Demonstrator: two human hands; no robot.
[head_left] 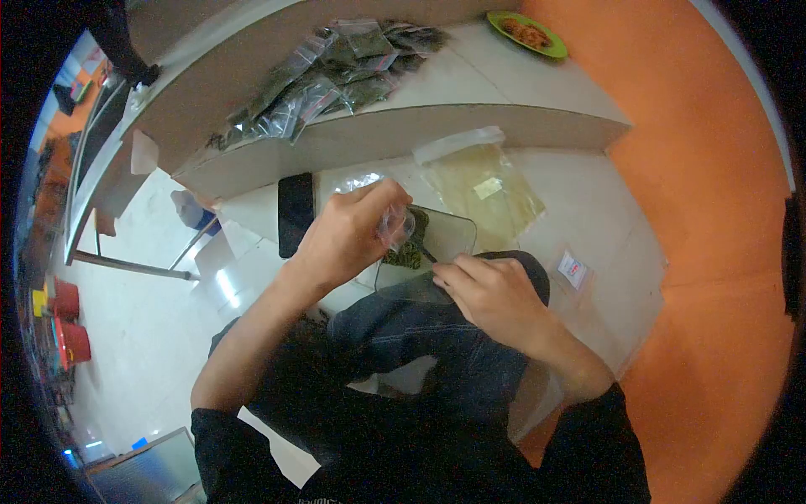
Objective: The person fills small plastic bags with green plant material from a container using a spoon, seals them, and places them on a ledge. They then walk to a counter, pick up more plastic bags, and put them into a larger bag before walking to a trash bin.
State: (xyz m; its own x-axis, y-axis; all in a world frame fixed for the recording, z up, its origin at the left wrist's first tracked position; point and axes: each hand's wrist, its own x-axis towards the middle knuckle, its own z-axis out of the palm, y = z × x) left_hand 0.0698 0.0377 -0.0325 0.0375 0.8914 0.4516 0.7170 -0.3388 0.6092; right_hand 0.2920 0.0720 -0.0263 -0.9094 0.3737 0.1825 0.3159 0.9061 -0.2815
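Observation:
My left hand (348, 231) is closed on a small clear plastic bag (396, 227), held over a clear rectangular container (460, 231). Dried green flakes (405, 257) lie in the container. My right hand (487, 294) pinches the thin dark handle of a utensil (427, 253) that points toward the bag's mouth; its far end is hard to make out. The container sits just beyond my lap, partly covered by my hands.
Many filled zip bags (353, 67) are piled on the upper step, with a green plate of food (529, 35) to their right. Beyond the container lie a large yellowish zip bag (483, 186) and a dark phone-like slab (295, 214). A small labelled bag (573, 270) is at right.

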